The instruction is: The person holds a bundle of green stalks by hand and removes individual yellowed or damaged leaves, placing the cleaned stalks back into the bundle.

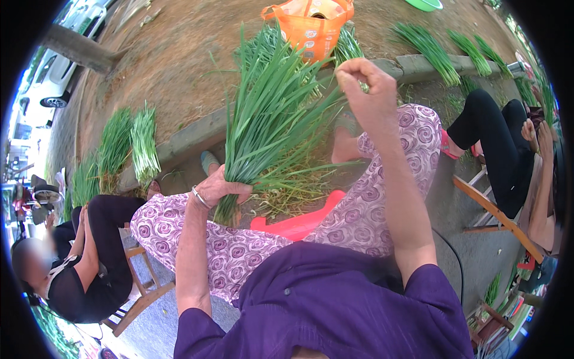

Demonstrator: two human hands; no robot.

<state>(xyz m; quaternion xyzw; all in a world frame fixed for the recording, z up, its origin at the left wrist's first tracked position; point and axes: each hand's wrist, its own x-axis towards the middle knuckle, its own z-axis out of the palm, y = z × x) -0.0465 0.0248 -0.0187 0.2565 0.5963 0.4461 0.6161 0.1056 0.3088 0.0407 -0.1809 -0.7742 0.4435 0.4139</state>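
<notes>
My left hand (224,184), with a silver bangle at the wrist, grips a thick bunch of garlic chives (264,121) near its lower ends. The long green leaves fan upward and to the right, and a few blades stick out sideways. My right hand (372,85) is raised to the right of the leaf tips, thumb and forefinger pinched together. Whether a blade is between those fingers is too fine to tell. Below the bunch, between my feet, lies a heap of yellowed leaf trimmings (291,193). A red plastic piece (300,220) shows between my legs.
An orange bag (314,31) stands beyond the stone curb (193,130), with more chives by it. Other bunches (144,148) lean on the curb at left, and several bunches (428,54) at right. Seated people flank me on wooden chairs (143,287). A tree trunk (76,47) is upper left.
</notes>
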